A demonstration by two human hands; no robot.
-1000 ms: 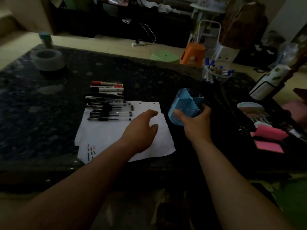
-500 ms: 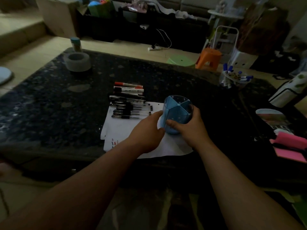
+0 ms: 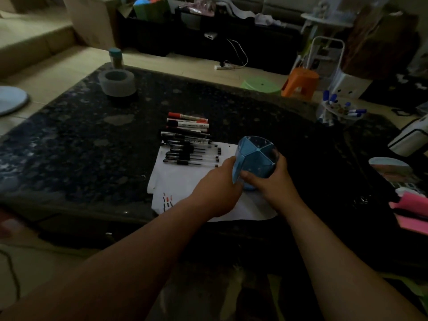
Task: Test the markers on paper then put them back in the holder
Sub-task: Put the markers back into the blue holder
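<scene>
**Both hands on the blue holder, over the paper**

The blue plastic faceted pen holder sits tilted over the right part of the white sheet of paper. Its open mouth is turned up towards the camera, so the dividers between its compartments show. No pen shows in the compartments that can be seen. The right hand grips it: the thumb lies curled across the near face and the fingers wrap round the far right side. The left hand touches the holder's left wall with one fingertip reaching up along the edge. Its other fingers are hidden under the hand, so I cannot tell whether they curl round the holder. The holder's base seems to rest on or just above the paper, but the dim light leaves that unclear.

The paper lies near the front edge of the dark speckled stone table. Short red and black test strokes mark its near left corner. Just left of the holder is a neat row of pens, all lying crosswise — red- and black-capped white markers on the bare stone, then slim black pens on the paper's far edge.

A grey roll of tape stands at the table's far left, well apart. A clear cup of blue-capped markers stands far right, and pink sticky notes lie at the right edge.
</scene>
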